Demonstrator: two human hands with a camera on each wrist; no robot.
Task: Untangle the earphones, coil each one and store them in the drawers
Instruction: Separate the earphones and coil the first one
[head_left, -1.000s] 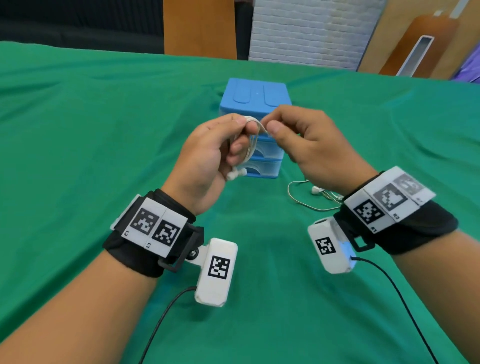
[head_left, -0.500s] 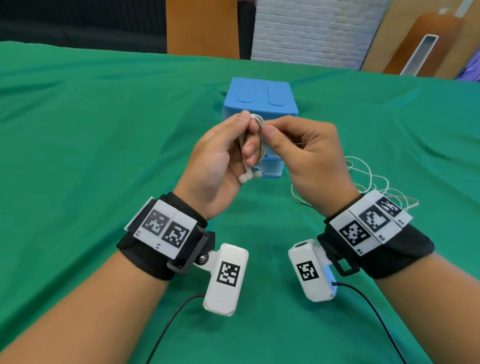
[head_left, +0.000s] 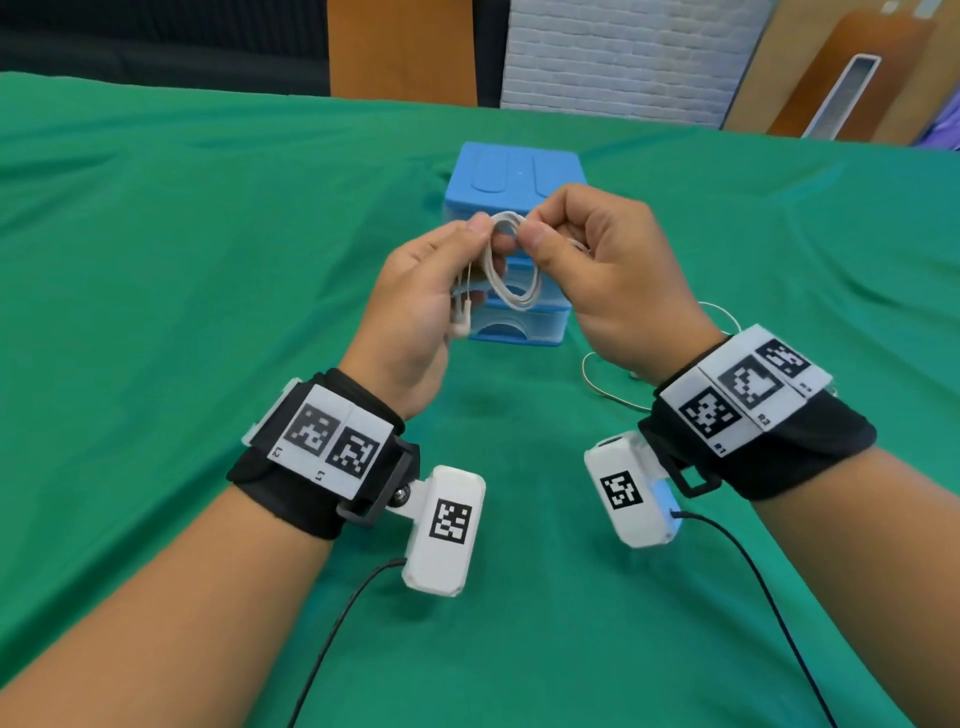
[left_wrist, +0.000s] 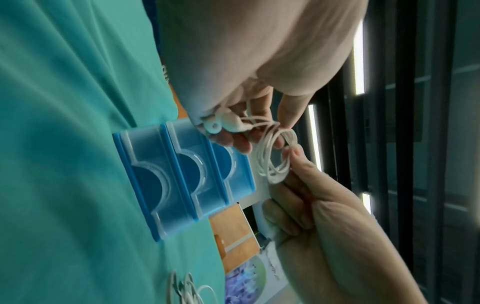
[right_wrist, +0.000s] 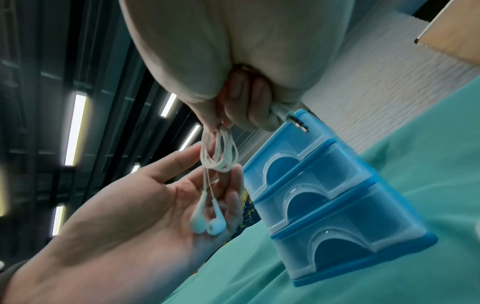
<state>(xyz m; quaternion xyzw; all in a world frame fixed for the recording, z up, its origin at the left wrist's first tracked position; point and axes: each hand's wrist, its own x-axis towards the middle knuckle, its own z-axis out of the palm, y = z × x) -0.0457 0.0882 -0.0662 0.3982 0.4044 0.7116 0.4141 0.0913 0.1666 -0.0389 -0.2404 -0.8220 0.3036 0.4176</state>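
A white earphone cable is wound into a coil (head_left: 511, 275) and hangs in the air in front of the blue drawer unit (head_left: 514, 171). My left hand (head_left: 475, 244) holds the coil's left side between thumb and fingers, and the two earbuds (right_wrist: 207, 224) dangle over its palm. My right hand (head_left: 535, 234) pinches the top of the coil (right_wrist: 219, 150) with thumb and forefinger. The plug (right_wrist: 296, 121) sticks out of its curled fingers. All three drawers (left_wrist: 182, 181) are shut. A second earphone (head_left: 602, 384) lies loose on the green cloth, partly hidden behind my right wrist.
The green cloth (head_left: 182, 312) covers the whole table, with wide free room left of the drawer unit. Black camera cables (head_left: 332, 634) trail from both wrists toward me. Wooden boards and a white brick wall stand beyond the far edge.
The coil has turned from edge-on to a round loop between my hands. My right hand has shifted its pinch to the coil's top, and its wrist now hides most of the loose earphone.
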